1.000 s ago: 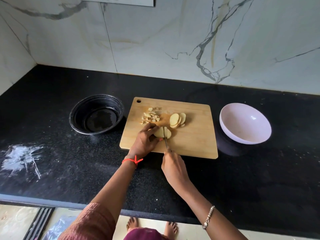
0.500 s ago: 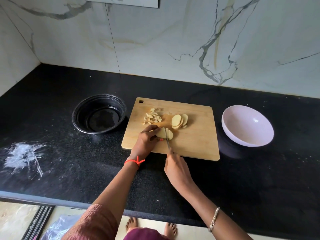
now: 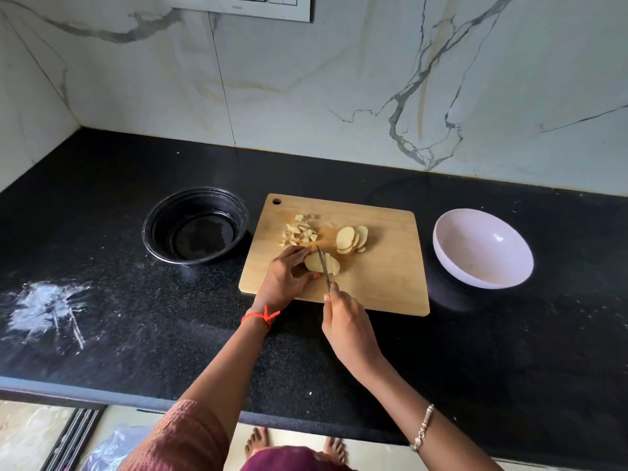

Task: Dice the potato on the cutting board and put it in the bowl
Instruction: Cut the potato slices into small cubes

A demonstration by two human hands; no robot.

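A home kitchen: a black speckled stone counter [image 3: 475, 351] runs into a corner beneath marble-veined wall panels [image 3: 339, 79], with what may be a switch plate [image 3: 251, 6] at the top edge. A wooden cutting board [image 3: 384, 277] carries a part-sliced potato [image 3: 314, 262], and bare feet [image 3: 258, 443] stand on a pale floor [image 3: 292, 435]

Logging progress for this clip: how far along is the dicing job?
Done: a pile of diced pieces lies on the cutting board. In hand: the left hand holds a potato piece while the right hand cuts it with a knife. Left: the slices are undiced, and neither the black bowl nor the pale bowl holds potato.
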